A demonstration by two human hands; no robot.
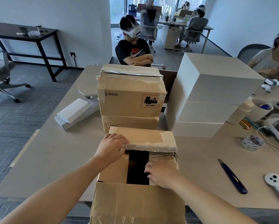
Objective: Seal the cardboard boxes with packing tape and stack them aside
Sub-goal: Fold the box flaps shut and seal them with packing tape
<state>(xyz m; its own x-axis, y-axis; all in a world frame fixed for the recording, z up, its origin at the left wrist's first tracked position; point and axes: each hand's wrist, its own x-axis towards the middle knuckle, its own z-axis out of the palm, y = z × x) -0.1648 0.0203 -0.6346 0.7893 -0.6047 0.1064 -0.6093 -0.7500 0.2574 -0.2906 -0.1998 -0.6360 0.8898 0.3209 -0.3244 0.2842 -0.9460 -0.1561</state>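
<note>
grey-carpeted office, other people at desks further back, and a long beige surface carrying the work. at its near edge stands an open brown cardboard box, dark inside. the person's left hand grips the left end of the box's far flap, fingers curled over its corrugated edge, thumb hidden. the right hand lies on the right inner flap, fingers loosely spread and flat, a little blurred. just behind the box two brown cardboard boxes sit stacked, the top one taped. right of the box lie a dark blue utility knife and, further back, a patterned roll that may be the tape; i can't be sure.

to my eye the step is folding the flaps shut. press the inner flaps level first, bring the far flap down square, then raise the near flap to meet it edge to edge, no overlap, so tape bridges a tight seam. the roll is well apart from both hands, so one palm should hold the seam while the other fetches it.
</note>
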